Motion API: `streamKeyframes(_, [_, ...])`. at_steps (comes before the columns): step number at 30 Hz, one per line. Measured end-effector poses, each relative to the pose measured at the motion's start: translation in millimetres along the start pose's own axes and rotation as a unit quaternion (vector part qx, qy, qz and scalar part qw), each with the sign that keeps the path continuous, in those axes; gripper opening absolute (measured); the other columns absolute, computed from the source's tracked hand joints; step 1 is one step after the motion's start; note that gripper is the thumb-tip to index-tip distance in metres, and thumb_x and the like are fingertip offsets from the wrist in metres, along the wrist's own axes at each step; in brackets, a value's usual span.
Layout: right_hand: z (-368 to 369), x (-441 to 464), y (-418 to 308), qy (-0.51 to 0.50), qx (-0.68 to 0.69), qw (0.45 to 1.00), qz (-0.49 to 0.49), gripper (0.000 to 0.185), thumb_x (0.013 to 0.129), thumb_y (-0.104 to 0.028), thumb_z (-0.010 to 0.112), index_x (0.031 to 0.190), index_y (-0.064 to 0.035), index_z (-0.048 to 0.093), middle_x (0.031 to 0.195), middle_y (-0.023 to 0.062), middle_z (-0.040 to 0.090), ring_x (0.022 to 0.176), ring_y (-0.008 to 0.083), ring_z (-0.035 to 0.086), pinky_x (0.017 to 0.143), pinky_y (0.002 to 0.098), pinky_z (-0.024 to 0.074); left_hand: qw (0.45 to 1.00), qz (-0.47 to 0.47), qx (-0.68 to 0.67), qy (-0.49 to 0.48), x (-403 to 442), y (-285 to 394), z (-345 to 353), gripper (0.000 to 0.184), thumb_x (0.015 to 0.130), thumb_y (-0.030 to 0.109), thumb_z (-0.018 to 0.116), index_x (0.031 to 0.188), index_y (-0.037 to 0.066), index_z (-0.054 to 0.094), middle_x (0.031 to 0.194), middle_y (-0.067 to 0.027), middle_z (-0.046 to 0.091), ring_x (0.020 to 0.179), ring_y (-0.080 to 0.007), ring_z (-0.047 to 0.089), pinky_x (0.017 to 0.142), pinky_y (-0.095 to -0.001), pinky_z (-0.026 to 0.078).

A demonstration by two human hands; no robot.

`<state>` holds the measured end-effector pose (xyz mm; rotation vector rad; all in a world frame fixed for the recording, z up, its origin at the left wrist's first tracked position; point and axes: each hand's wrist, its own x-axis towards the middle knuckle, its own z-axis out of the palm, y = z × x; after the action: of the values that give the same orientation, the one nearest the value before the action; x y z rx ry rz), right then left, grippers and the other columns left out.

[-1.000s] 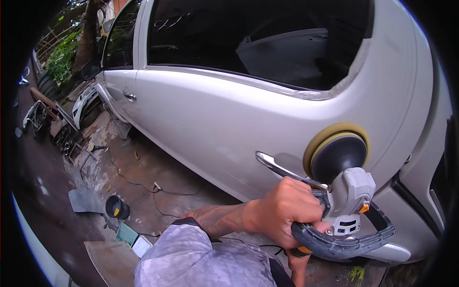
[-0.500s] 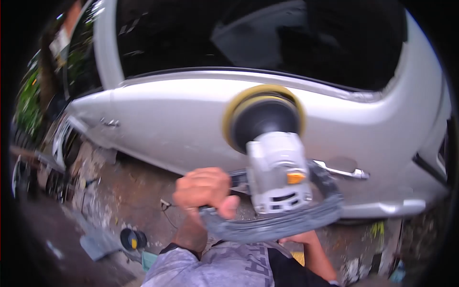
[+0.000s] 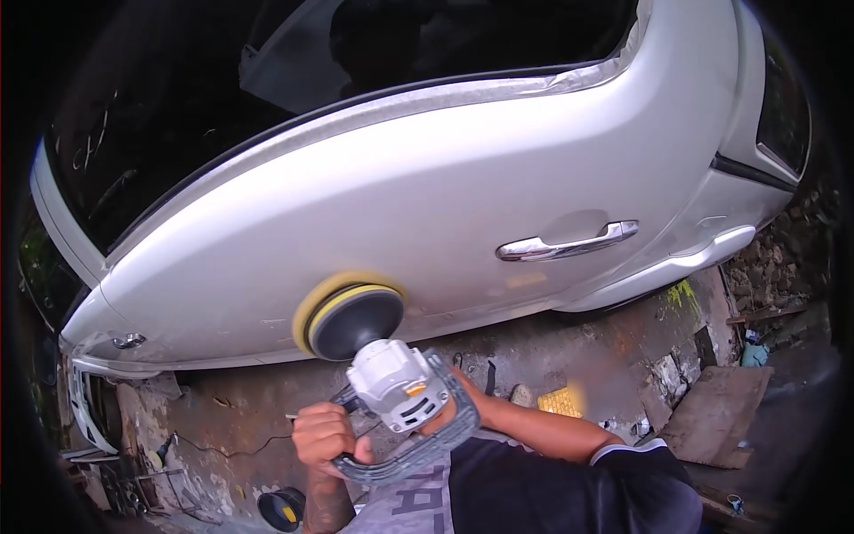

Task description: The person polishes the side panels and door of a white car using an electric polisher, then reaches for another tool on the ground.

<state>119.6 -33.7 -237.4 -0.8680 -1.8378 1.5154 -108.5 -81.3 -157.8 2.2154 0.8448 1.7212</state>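
A white and grey car polisher has its round yellow-edged pad against the lower part of a silver-white car door. My left hand is closed round the left side of the polisher's grey loop handle. Behind the tool, my right hand holds its body, though most of its fingers are hidden. The chrome door handle lies up and to the right of the pad.
A dark window runs above the door. Below lie a cord, a black round container with something yellow in it, a yellow textured piece and a brown board. Rubble sits at the right.
The polisher has moved from high on the door, below the window, to its lower part, left of the chrome handle. My view has turned and shifted too. Both hands stay with the tool.
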Motion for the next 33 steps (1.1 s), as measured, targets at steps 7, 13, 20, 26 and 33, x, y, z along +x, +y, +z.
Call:
streamKeyframes(7, [-45,-42,111,0.042,-0.109,0.989,-0.095,0.077,0.062,-0.035,0.090,0.128,-0.0059,0.062,0.118,0.0166,0.069,0.113,0.0323,0.067,0.099,0.0410,0.0506,0.988,0.021,-0.050,-0.146,6,-9,69,0.031,0.069,0.003,0.071,0.053,0.011,0.046,0.048,-0.0009,0.044,0.041,-0.0185,0.047,0.051,-0.0302,0.043])
streamKeyframes(13, [-124,-113,172,0.078,-0.117,0.987,-0.083,0.075,0.062,-0.027,0.093,0.127,-0.0058,0.064,0.121,0.0128,0.070,0.114,0.0268,0.067,0.100,0.0387,0.0514,0.960,0.022,-0.059,-0.272,14,-1,181,0.031,0.069,0.011,0.079,0.056,0.010,0.051,0.053,-0.0026,0.049,0.048,-0.0199,0.054,0.052,-0.0312,0.042])
streamKeyframes(20, [-220,-182,194,0.114,-0.096,0.988,-0.045,0.074,0.062,-0.026,0.093,0.127,-0.0057,0.064,0.122,0.0125,0.070,0.114,0.0260,0.067,0.100,0.0385,0.0513,0.947,0.006,-0.099,-0.304,32,19,302,0.026,0.072,0.014,0.081,0.060,0.009,0.058,0.055,-0.0021,0.055,0.052,-0.0225,0.057,0.054,-0.0333,0.044])
streamKeyframes(26, [-305,-235,212,0.091,-0.061,0.994,-0.018,0.074,0.062,-0.025,0.093,0.127,-0.0056,0.064,0.122,0.0122,0.070,0.114,0.0254,0.067,0.101,0.0383,0.0513,0.936,0.053,-0.125,-0.326,62,32,395,0.020,0.063,0.015,0.080,0.074,0.010,0.064,0.069,-0.0022,0.062,0.064,-0.0221,0.062,0.061,-0.0347,0.046])
streamKeyframes(33, [-320,-265,251,0.019,0.003,1.000,-0.001,0.073,0.063,-0.024,0.094,0.127,-0.0055,0.064,0.122,0.0120,0.070,0.115,0.0246,0.066,0.101,0.0380,0.0512,0.957,0.022,-0.090,-0.274,54,28,414,0.022,0.060,0.017,0.078,0.078,0.013,0.067,0.071,-0.0001,0.062,0.068,-0.0211,0.059,0.073,-0.0350,0.044])
